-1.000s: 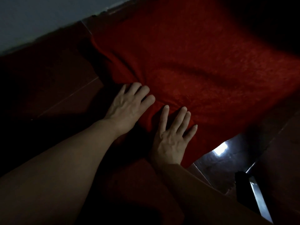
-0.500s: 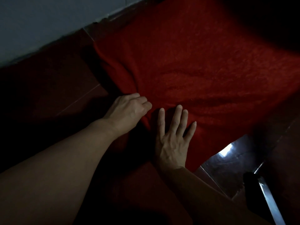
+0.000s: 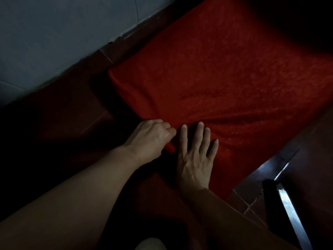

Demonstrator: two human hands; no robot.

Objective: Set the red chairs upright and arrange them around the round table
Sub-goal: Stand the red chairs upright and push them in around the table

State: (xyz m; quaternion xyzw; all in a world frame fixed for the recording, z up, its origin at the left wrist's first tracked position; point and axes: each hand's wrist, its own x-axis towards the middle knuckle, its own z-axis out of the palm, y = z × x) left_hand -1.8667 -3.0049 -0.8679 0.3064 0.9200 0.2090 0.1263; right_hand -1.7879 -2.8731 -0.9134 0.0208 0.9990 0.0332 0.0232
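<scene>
Red chair cover [image 3: 225, 78] lies low on dark tiled floor [image 3: 59, 114], beside wall [image 3: 63, 33]. Left hand [image 3: 151, 138] bunches near edge of cloth, likely to gather grip. Right hand [image 3: 196, 156] flat, fingers spread, pressing cloth just beside left. Chair frame hidden; round table not seen.

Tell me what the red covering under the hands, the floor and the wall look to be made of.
Red covering: looks like woven or napped fabric, matte, with creases by the left hand.
Dark reddish floor: probably glazed tile; it has grout lines and a bright glare.
Pale grey wall: smooth, perhaps tile; a faint seam shows.
</scene>
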